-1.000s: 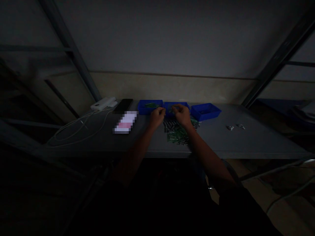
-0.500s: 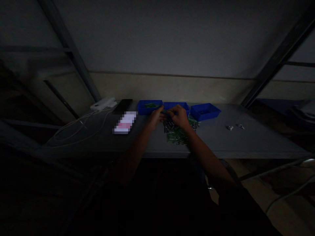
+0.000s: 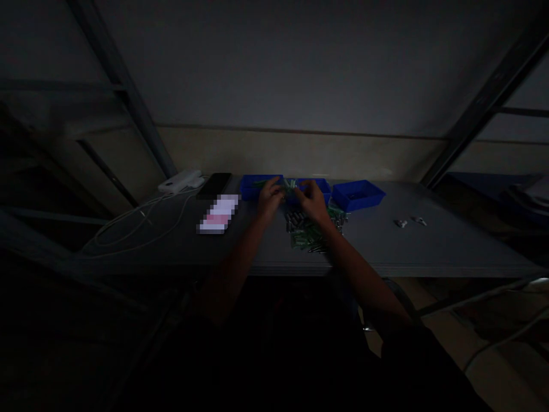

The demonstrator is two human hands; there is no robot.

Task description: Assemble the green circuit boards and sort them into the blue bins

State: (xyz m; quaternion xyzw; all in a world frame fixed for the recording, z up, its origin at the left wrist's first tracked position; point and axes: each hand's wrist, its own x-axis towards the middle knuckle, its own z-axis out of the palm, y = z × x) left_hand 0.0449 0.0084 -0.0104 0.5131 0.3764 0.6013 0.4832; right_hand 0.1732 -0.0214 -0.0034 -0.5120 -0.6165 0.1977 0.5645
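My left hand and my right hand are raised over the front of the blue trays, facing each other. Between their fingertips is a small pale-green, shiny piece, too dark to name for certain. Both hands pinch it, one from each side. Below them on the table lies a pile of small shiny metal parts and green pieces. Behind my left hand is a blue tray with green pieces in it. A second blue tray is partly hidden by my right hand.
To the right stands a third blue tray, and beyond it two small metal parts lie on the grey table. At left are a lit phone, a dark flat object, a white box and loose cables.
The pale-green piece now shows between my hands, raised slightly. My fingers have lifted and spread a little apart from each other. The trays and the pile look unchanged.
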